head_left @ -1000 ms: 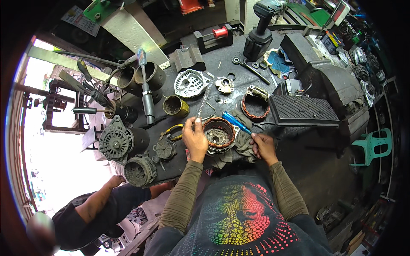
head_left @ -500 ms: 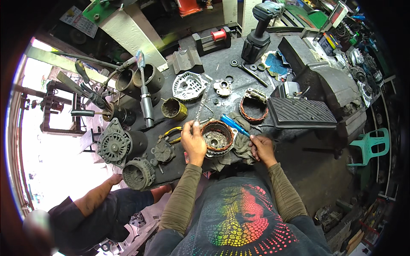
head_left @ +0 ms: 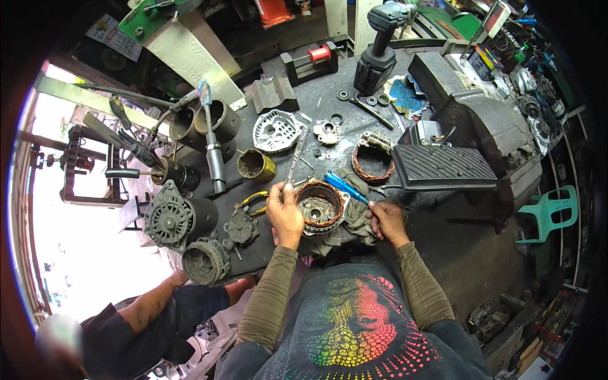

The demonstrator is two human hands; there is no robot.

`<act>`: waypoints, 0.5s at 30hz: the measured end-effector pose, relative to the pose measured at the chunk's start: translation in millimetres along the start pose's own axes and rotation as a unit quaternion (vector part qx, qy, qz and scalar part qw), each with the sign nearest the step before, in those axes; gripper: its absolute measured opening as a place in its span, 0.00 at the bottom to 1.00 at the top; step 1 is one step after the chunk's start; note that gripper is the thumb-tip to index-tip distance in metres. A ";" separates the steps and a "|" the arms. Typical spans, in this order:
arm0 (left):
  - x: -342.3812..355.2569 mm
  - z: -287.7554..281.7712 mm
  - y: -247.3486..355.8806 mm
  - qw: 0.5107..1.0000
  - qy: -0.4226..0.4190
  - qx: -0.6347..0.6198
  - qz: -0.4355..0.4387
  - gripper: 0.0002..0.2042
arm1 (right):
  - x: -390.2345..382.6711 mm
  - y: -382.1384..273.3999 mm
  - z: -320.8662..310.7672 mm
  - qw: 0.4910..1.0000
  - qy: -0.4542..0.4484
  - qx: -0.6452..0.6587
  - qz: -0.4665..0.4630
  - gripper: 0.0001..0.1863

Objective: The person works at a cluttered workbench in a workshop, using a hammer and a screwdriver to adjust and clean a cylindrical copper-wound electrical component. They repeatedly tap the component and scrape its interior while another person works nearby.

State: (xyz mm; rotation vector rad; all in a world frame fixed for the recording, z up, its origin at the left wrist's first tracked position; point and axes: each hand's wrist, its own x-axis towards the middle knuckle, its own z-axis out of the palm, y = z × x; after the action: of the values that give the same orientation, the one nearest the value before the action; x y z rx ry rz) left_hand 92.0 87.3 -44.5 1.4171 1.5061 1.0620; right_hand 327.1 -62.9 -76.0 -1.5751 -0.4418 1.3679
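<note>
So right now my left hand (head_left: 285, 212) is clamped on the left rim of the round alternator housing (head_left: 320, 208) — the one with the copper windings around its inside — and that housing sits on a grey rag (head_left: 358, 218) at the near edge of the dark workbench (head_left: 316, 95). My right hand (head_left: 386, 220) is just right of the housing, closed around a blue-handled screwdriver (head_left: 342, 187) whose handle slants up and left over the housing's rim. Behind the housing to the right lies a loose copper stator ring (head_left: 372, 163), and beside that a ribbed black pedal pad (head_left: 443, 168). Behind it to the left stands a small brass-coloured cup (head_left: 256, 166) — farther back, a silver end cover (head_left: 277, 130). Left of the housing, a whole alternator (head_left: 174, 218) lies on its side. Another person's arm (head_left: 152, 304) rests below that bench corner.
</note>
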 end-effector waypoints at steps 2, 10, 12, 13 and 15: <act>-0.6 -0.6 -0.1 1.000 0.002 0.006 0.003 0.12 | 0.6 0.5 -0.7 1.000 -0.002 0.000 -0.001 0.23; -4.3 -3.0 0.8 1.000 0.004 0.015 -0.009 0.13 | 1.3 1.4 -0.1 1.000 -0.001 0.006 0.001 0.23; -5.0 -3.0 0.4 1.000 0.012 0.014 0.000 0.13 | 0.6 1.2 -0.3 1.000 -0.004 0.009 0.008 0.23; -5.2 -2.3 0.1 1.000 0.015 0.013 0.004 0.13 | 0.2 0.8 -0.6 1.000 -0.010 0.017 0.008 0.23; -6.3 -1.8 -0.5 1.000 0.009 0.009 -0.015 0.13 | -0.4 -0.3 -0.7 1.000 -0.008 0.005 -0.005 0.23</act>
State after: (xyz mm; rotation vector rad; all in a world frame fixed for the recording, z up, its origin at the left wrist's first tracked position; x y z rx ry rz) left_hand 90.5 80.9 -44.3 1.3960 1.5486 1.0495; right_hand 327.7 -63.4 -75.6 -1.5520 -0.4506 1.3736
